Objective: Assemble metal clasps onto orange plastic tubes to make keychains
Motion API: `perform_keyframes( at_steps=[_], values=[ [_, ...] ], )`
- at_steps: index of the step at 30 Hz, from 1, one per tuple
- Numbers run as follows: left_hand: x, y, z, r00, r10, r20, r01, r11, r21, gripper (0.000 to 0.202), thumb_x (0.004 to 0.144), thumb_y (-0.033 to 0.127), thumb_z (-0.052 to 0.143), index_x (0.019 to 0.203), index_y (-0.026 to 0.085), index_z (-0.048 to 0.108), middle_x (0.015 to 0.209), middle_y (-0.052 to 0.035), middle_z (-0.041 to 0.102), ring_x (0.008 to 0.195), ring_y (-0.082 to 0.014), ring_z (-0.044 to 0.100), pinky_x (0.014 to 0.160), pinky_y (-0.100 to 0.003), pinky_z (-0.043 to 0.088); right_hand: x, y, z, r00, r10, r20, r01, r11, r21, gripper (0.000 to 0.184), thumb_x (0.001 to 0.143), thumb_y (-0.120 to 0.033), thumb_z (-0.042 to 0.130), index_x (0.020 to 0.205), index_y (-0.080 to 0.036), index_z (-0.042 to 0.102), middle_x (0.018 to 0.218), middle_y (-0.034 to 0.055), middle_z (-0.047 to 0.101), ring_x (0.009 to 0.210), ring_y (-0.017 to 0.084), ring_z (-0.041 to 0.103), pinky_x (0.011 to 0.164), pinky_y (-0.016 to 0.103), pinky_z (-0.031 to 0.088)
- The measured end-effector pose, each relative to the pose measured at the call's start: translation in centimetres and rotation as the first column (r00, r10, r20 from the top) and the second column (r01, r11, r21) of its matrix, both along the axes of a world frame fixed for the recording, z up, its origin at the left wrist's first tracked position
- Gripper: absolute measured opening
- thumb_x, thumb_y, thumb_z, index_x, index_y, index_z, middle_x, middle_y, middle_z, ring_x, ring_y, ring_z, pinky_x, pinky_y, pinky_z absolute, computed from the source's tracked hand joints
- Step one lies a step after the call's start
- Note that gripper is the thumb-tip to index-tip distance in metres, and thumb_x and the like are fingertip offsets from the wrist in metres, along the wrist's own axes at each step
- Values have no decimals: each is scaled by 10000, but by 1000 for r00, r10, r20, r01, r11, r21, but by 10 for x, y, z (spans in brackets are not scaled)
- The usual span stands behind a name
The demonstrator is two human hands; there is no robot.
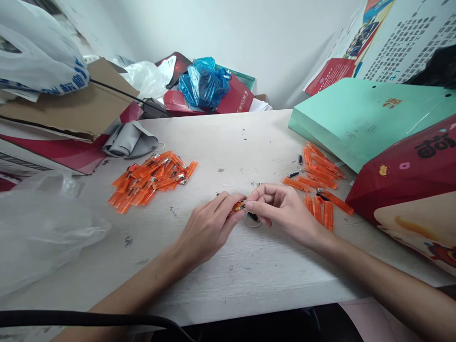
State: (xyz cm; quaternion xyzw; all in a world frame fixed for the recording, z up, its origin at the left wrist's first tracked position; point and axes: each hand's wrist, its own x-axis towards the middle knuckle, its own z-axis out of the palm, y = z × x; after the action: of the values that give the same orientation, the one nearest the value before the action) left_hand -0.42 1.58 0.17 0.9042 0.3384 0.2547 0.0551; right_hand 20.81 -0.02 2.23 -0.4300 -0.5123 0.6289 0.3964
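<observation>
Over the middle of the table, my left hand (215, 223) is closed on a small orange plastic piece (237, 207), mostly hidden by its fingers. The fingertips of my right hand (278, 209) pinch together at that piece's right end; what they grip is too small to make out. Just below them is a thin pale loop (253, 226) with a small black part (252, 216) beside it. To the left lies a heap of similar orange pieces (146, 183) with metal ends. More orange pieces (317, 173) lie right of my right hand, some with black parts (294, 174) near them.
A mint-green bag (331, 114) and a dark red bag (409, 156) border the right side. Cardboard boxes (67, 109), a rolled grey sheet (130, 139) and a clear plastic bag (46, 228) stand left. A blue plastic bag (204, 84) sits at the back. A black cable (89, 318) crosses the lower left.
</observation>
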Motion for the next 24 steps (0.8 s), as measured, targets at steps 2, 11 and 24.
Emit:
perform_keyframes(
  at_steps=[2, 11, 24],
  values=[
    [0, 0, 0, 1000, 1, 11, -1, 1000, 3, 204, 1085, 248, 428, 1208, 154, 560, 919, -26, 642, 719, -135, 610, 631, -255, 478, 0, -2, 0, 1000, -22, 15, 22, 999, 37, 177, 929, -320, 698, 831, -174, 677, 640, -41, 527, 576, 76, 420, 543, 235, 327],
    [0, 0, 2, 999, 20, 26, -19, 999, -36, 194, 1071, 239, 467, 1207, 159, 580, 935, -34, 663, 717, -131, 627, 645, -254, 479, -4, -7, -4, 985, -139, 100, 115, 971, 211, 128, 916, -307, 702, 852, -196, 693, 705, -9, 604, 634, 117, 518, 584, 275, 375],
    [-1, -1, 2, 999, 20, 31, -18, 998, -62, 195, 1069, 252, 473, 1206, 160, 578, 950, -38, 679, 730, -133, 648, 651, -257, 498, -6, -9, -2, 970, -177, 166, 134, 961, 243, 141, 913, -310, 704, 831, -197, 683, 738, 4, 655, 636, 116, 552, 533, 268, 339]
  ],
)
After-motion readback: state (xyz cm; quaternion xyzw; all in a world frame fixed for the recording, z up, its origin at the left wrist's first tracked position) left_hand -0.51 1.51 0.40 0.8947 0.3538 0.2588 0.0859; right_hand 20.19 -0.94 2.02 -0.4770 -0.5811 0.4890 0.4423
